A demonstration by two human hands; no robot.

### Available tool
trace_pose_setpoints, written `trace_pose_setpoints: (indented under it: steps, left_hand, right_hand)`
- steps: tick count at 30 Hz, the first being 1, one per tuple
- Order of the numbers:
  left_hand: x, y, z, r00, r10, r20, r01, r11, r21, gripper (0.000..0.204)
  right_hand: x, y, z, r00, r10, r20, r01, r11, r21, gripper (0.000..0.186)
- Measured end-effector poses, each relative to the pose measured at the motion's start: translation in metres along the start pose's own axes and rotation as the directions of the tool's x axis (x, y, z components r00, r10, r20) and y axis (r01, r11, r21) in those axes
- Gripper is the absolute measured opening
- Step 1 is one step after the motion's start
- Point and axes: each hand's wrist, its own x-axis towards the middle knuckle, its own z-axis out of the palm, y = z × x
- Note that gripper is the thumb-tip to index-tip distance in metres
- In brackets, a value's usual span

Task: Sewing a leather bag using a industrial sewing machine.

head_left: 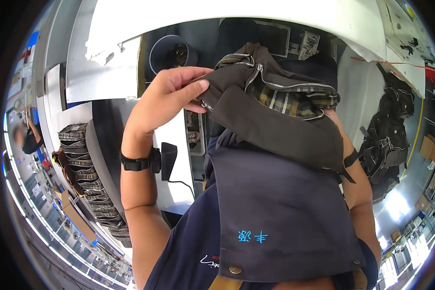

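In front of me is a dark brown-grey fabric bag (pixel 280 130), with metal zippers (pixel 295 88) and plaid lining (pixel 287 102) showing in its gaping opening. My left hand (pixel 176 94) pinches the bag's left end, thumb on top and fingers beneath, close to a zipper end. At the bag's right edge, my right hand (pixel 332 116) shows only in part; its fingers are hidden behind the fabric. A dark apron (pixel 285 203) hangs over my front, below the bag.
A white worktop (pixel 237 10) runs along the far side. Beyond my left hand stands a round bin (pixel 154 54) with scraps inside. Several plaid-lined pieces (pixel 87 176) are stacked at left; black bags (pixel 389 135) pile up at right. Another person (pixel 31 137) is far left.
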Motion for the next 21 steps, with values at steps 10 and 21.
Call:
trace_pose_setpoints:
  steps: [10,21]
  left_hand:
    - [-0.013,0.077,0.024,0.995,0.097,-0.028,-0.044,0.663,0.747,0.031]
    - [0.013,0.060,0.033,0.986,0.120,0.115,-0.164,0.615,0.771,0.028]
  right_hand:
    - [-0.021,0.016,-0.019,0.976,-0.188,-0.108,0.097,0.823,-0.559,0.038]
    - [-0.095,-0.002,0.017,0.433,-0.722,0.539,0.334,-0.427,-0.840,0.024]
